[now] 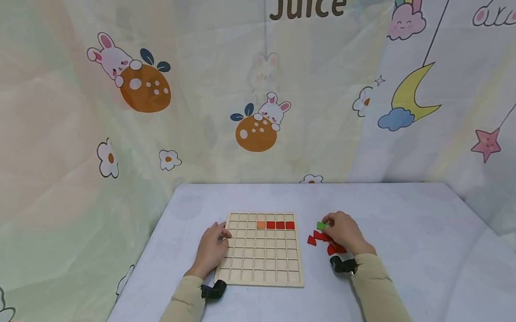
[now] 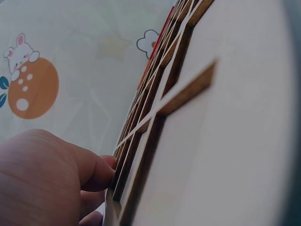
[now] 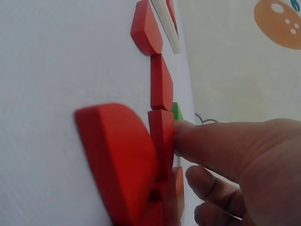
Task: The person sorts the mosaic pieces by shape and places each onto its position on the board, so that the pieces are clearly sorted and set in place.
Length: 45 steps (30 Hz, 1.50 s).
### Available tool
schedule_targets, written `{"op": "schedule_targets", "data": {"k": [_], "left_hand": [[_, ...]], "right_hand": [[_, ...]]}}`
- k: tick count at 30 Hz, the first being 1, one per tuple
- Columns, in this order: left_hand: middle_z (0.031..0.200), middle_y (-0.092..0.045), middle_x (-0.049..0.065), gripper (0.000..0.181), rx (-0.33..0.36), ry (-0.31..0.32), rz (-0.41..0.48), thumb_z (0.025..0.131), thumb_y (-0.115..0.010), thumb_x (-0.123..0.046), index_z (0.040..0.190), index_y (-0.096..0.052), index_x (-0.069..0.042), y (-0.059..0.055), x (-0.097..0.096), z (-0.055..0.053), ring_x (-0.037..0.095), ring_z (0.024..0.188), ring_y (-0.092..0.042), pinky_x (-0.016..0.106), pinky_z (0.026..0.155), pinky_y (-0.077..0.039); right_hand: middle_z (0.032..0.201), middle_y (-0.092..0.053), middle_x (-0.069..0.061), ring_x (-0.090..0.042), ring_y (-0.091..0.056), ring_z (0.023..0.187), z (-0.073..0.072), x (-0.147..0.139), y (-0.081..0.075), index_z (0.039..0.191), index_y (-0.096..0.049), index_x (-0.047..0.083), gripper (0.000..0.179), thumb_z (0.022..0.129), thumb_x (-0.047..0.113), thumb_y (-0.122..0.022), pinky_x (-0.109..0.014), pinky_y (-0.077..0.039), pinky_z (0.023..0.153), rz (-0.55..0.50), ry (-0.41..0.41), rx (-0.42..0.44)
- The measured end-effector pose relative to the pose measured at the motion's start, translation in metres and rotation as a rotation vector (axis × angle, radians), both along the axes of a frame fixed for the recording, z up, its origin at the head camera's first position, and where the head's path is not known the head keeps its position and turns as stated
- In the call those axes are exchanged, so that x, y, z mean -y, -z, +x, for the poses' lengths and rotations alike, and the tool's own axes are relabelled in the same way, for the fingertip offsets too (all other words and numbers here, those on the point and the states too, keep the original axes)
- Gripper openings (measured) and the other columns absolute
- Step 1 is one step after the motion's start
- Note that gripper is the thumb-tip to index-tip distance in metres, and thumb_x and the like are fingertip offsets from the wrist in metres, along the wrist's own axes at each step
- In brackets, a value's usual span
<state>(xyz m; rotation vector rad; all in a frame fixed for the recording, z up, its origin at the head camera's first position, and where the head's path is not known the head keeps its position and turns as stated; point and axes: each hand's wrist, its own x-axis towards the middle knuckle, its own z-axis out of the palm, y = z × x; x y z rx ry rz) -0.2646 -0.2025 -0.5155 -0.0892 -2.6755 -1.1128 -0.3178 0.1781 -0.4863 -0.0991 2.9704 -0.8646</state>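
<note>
A pale wooden grid board (image 1: 262,263) lies on the table with one orange tile (image 1: 261,224) and three red tiles (image 1: 280,225) side by side in its second row from the back. My left hand (image 1: 212,247) holds the board's left edge, thumb and bent fingers at the rim. To the right of the board, my right hand (image 1: 344,231) pinches a small green tile (image 1: 321,225) between thumb and forefinger. Close around that hand are several loose red pieces (image 1: 312,241); one with a curved side (image 3: 117,155) is near the right wrist camera. The palm hides part of the pile.
The white table (image 1: 409,250) stretches beyond the board and pieces on both sides. A printed cloth wall (image 1: 208,100) with rabbits and flowers rises behind its back edge. An orange piece (image 3: 178,188) lies behind the red ones in the right wrist view.
</note>
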Motion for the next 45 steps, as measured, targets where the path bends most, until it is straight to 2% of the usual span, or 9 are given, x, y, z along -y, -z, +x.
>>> {"op": "schedule_targets", "data": {"k": [4,10,20,27,34,45], "left_hand": [[0.144,-0.050,0.016,0.014,0.002,0.000,0.005,0.088,-0.056,-0.002,0.088,-0.063,-0.015,0.000,0.000,0.000,0.036,0.143,-0.031,0.046,0.122,-0.017],[0.144,-0.050,0.016,0.014,0.006,-0.001,0.004,0.088,-0.056,-0.002,0.088,-0.063,-0.014,-0.001,0.000,0.001,0.036,0.143,-0.031,0.046,0.122,-0.017],[0.144,-0.050,0.016,0.014,0.002,0.003,0.002,0.088,-0.057,-0.002,0.089,-0.063,-0.014,-0.001,0.001,0.000,0.036,0.143,-0.031,0.046,0.122,-0.017],[0.144,-0.050,0.016,0.015,0.000,0.004,0.001,0.088,-0.056,-0.001,0.088,-0.063,-0.014,0.000,0.001,-0.001,0.036,0.143,-0.031,0.045,0.122,-0.017],[0.144,-0.050,0.015,0.015,0.011,-0.008,-0.004,0.088,-0.056,-0.002,0.088,-0.064,-0.015,0.001,0.000,0.000,0.036,0.143,-0.031,0.045,0.122,-0.017],[0.145,-0.050,0.016,0.015,0.009,-0.017,0.002,0.087,-0.057,-0.001,0.088,-0.063,-0.015,0.001,-0.003,-0.002,0.036,0.143,-0.030,0.045,0.122,-0.016]], "right_hand": [[0.102,-0.062,-0.012,-0.026,-0.053,0.089,0.002,0.002,-0.001,0.112,-0.070,0.003,0.031,0.085,0.019,-0.072,-0.041,-0.055,0.080,-0.008,0.008,-0.028],[0.102,-0.067,-0.010,-0.024,-0.056,0.087,0.004,0.008,-0.004,0.113,-0.068,0.003,0.033,0.084,0.020,-0.071,-0.038,-0.056,0.077,-0.078,0.030,-0.022],[0.102,-0.068,-0.009,-0.024,-0.057,0.087,0.005,0.021,-0.006,0.112,-0.069,0.004,0.030,0.085,0.018,-0.070,-0.037,-0.057,0.076,-0.092,0.013,-0.091],[0.113,-0.066,-0.010,-0.024,-0.055,0.092,0.003,0.038,-0.007,0.114,-0.069,0.007,0.031,0.086,0.019,-0.070,-0.042,-0.055,0.082,-0.055,-0.018,-0.097],[0.113,-0.065,-0.009,-0.028,-0.056,0.104,0.001,0.051,-0.012,0.113,-0.071,0.009,0.029,0.086,0.018,-0.072,-0.049,-0.051,0.096,-0.038,-0.068,-0.117],[0.108,-0.066,-0.005,-0.027,-0.061,0.108,-0.003,0.068,-0.006,0.109,-0.073,0.010,0.025,0.086,0.019,-0.073,-0.046,-0.052,0.094,-0.029,-0.123,-0.176]]}}
